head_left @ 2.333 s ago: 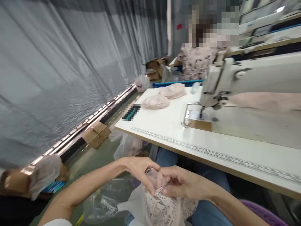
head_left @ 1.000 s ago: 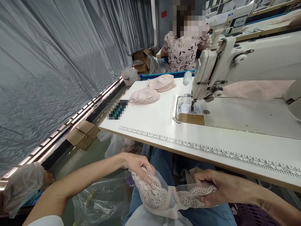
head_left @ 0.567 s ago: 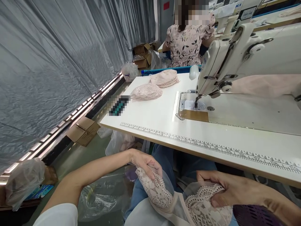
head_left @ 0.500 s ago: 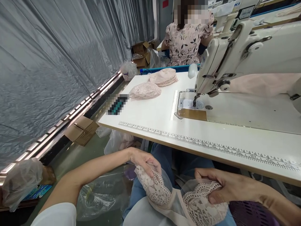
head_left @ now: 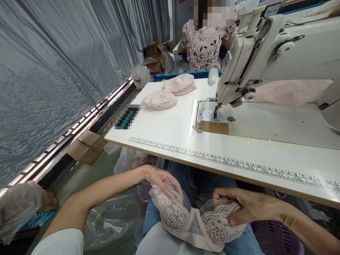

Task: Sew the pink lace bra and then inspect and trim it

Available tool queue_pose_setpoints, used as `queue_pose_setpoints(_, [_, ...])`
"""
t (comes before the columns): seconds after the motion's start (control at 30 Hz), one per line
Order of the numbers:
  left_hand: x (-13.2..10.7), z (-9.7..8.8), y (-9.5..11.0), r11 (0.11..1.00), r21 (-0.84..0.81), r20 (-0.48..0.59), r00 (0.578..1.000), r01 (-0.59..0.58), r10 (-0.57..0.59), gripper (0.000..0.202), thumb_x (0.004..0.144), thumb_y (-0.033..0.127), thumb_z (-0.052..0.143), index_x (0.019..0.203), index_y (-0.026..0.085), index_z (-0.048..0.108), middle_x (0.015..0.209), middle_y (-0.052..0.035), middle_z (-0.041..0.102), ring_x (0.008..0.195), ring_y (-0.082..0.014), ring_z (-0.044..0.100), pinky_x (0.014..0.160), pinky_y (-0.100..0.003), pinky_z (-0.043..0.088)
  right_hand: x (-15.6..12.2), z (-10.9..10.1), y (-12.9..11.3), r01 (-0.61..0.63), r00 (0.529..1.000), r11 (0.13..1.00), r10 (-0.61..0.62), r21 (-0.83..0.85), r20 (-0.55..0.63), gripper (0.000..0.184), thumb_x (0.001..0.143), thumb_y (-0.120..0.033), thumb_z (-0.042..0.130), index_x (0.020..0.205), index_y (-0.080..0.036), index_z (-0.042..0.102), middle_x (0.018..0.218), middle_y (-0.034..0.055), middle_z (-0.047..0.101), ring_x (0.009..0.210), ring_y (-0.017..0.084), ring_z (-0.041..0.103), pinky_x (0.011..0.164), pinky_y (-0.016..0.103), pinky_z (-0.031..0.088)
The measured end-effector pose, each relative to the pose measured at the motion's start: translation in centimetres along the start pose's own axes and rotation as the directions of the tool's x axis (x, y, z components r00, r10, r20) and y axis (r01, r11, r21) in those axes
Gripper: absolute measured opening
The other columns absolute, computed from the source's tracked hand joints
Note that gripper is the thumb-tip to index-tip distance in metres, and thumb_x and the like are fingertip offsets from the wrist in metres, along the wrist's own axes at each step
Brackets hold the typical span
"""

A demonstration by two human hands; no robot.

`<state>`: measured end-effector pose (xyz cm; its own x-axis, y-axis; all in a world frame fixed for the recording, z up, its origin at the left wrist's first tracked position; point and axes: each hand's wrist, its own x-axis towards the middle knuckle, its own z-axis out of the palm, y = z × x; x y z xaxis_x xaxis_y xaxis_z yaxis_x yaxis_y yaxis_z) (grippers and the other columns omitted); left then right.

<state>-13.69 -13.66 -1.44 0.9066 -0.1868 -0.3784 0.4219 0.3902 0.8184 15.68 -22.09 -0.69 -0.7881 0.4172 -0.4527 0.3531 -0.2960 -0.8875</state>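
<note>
Measuring scale, front edge of worktop: numerals too small to read | label plate above sewing machine: illegible | plastic bag, blue print: illegible

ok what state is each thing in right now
lace piece: spread out, held at both ends
left hand: gripping one cup
right hand: gripping the other cup
sewing machine: no fabric loaded
lace stacks: piled on the table
floor box: flaps shut
</note>
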Motion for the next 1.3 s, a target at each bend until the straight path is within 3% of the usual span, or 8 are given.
queue_pose_setpoints(0.23, [0.1, -0.4, 0.1, 1.000, -0.005, 0.001, 1.000, 0.013, -0.013, 0.042, 0.075, 0.028, 0.071, 0.113, 0.014, 0.062, 0.103, -0.0042, 0.066, 0.099, -0.0182, 0.063, 0.083, -0.024, 0.051, -0.1, -0.4, 0.5, -0.030, 1.000, 0.999, 0.030, -0.040, 0.001, 0.034, 0.066, -0.029, 0.071, 0.087, -0.015, 0.049, 0.075, -0.0026, 0.047, 0.069, 0.012, 0.041, 0.056, 0.021, 0.031])
queue_pose_setpoints(0.4, [0.2, -0.6, 0.0, 1.000, 0.001, 0.001, 1.000, 0.017, -0.017, 0.044, 0.073, 0.030, 0.072, 0.112, 0.013, 0.062, 0.101, -0.0052, 0.067, 0.100, -0.0208, 0.063, 0.085, -0.027, 0.051, 0.0, -0.4, 0.9, -0.067, 0.997, 0.995, 0.065, -0.079, -0.030, 0.032, 0.060, -0.024, 0.070, 0.086, -0.017, 0.052, 0.074, -0.0029, 0.047, 0.070, 0.013, 0.042, 0.057, 0.022, 0.031])
queue_pose_setpoints(0.63, [0.2, -1.0, -0.3, 0.999, 0.004, -0.004, 0.999, 0.034, -0.034, 0.043, 0.073, 0.033, 0.071, 0.111, 0.014, 0.063, 0.103, -0.0050, 0.066, 0.102, -0.0209, 0.062, 0.085, -0.028, 0.051, 0.3, 0.2, 0.6, -0.089, 0.996, 0.993, 0.088, -0.083, -0.022, 0.032, 0.060, -0.037, 0.071, 0.068, -0.018, 0.046, 0.065, -0.0040, 0.041, 0.064, 0.012, 0.038, 0.054, 0.023, 0.027])
queue_pose_setpoints(1.0, [-0.3, -1.0, 0.0, 0.998, 0.011, -0.058, 0.996, 0.065, -0.065, 0.040, 0.074, 0.042, 0.069, 0.104, 0.016, 0.065, 0.094, -0.0036, 0.066, 0.088, -0.0169, 0.064, 0.080, -0.026, 0.051, -0.3, -0.3, -0.4, -0.020, 1.000, 0.997, 0.021, -0.070, 0.022, 0.034, 0.063, -0.041, 0.070, 0.068, -0.018, 0.046, 0.067, -0.0046, 0.037, 0.065, 0.012, 0.040, 0.056, 0.022, 0.033])
queue_pose_setpoints(1.2, [-1.0, -0.7, 1.4, 0.996, 0.067, -0.150, 0.988, 0.060, -0.049, 0.044, 0.069, 0.050, 0.072, 0.096, 0.016, 0.066, 0.086, -0.0036, 0.066, 0.080, -0.0160, 0.064, 0.075, -0.027, 0.052, -1.6, -0.3, -1.8, -0.071, 0.995, 0.984, 0.059, -0.164, -0.077, 0.036, 0.060, -0.037, 0.071, 0.066, -0.020, 0.041, 0.064, -0.0050, 0.035, 0.062, 0.012, 0.035, 0.051, 0.021, 0.027])
queue_pose_setpoints(1.3, [-1.4, -0.1, 2.9, 0.989, 0.132, -0.221, 0.975, 0.063, -0.032, 0.044, 0.070, 0.052, 0.070, 0.093, 0.015, 0.066, 0.081, -0.0035, 0.066, 0.076, -0.0151, 0.062, 0.072, -0.025, 0.051, -2.2, -0.1, -2.5, -0.139, 0.981, 0.963, 0.103, -0.233, -0.162, 0.032, 0.059, -0.026, 0.070, 0.066, -0.020, 0.040, 0.064, -0.0059, 0.035, 0.060, 0.011, 0.033, 0.050, 0.021, 0.023])
